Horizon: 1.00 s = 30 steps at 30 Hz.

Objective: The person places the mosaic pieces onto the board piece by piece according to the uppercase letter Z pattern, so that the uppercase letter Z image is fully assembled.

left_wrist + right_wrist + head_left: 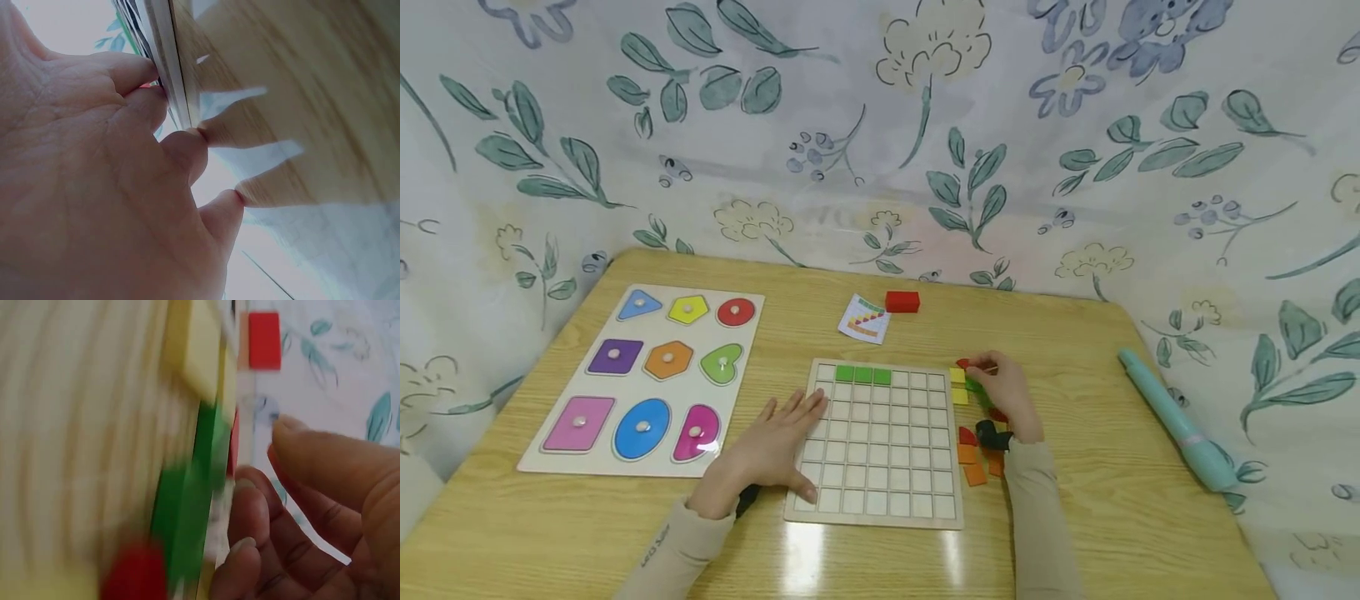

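Note:
A square wooden grid board (887,454) lies in the middle of the table, with three green tiles (863,375) in its top row. Spread over the board's left edge, my left hand (771,446) has its fingers straight; its fingertips show at the edge in the left wrist view. To the right of the board my right hand (1006,387) hovers low over loose pieces, thumb and fingers apart with nothing seen between them. Closest to it are green tiles (181,506), a red piece (964,363) and yellow tiles (958,386). Lower down lie orange tiles (973,473) and a red piece (967,436).
A shape puzzle (655,327) with knobbed pieces lies at the left. Behind the board are a pattern card (864,320) and a red block (902,302). A teal tube-shaped thing (1180,421) lies along the right table edge. A floral cloth (850,108) hangs behind.

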{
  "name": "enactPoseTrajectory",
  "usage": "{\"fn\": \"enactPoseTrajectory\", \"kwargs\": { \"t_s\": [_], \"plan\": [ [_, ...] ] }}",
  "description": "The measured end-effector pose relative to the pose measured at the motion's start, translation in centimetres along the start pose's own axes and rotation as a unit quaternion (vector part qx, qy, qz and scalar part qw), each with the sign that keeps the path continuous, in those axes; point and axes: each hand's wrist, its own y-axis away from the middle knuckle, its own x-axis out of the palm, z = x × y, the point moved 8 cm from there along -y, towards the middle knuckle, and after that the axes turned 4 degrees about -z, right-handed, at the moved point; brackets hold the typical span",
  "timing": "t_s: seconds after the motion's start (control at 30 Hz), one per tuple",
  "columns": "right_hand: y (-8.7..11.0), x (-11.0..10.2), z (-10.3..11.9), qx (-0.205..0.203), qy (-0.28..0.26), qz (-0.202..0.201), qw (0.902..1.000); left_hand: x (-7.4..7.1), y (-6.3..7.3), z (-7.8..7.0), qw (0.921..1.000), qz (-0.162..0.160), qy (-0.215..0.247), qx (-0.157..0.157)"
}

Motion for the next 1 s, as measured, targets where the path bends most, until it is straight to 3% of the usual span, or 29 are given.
{"fn": "enactPoseTrajectory", "kwargs": {
  "t_s": [0.4, 0.7, 1.0],
  "plan": [
    [0.5, -1.3, -1.9, 0.002, 0.055, 0.031, 0.9980, 0.1, 0.1, 0.1, 1.0000, 0.002, 0.000, -0.001],
    [1.2, -0.9, -1.5, -0.002, 0.081, 0.097, 0.9919, 0.0, 0.0, 0.0, 1.0000, 0.000, -0.004, 0.005],
    [1.1, -0.6, -1.1, 0.000, 0.104, 0.094, 0.9902, -0.1, 0.0, 0.0, 1.0000, 0.002, 0.002, 0.000]
  ]
}}
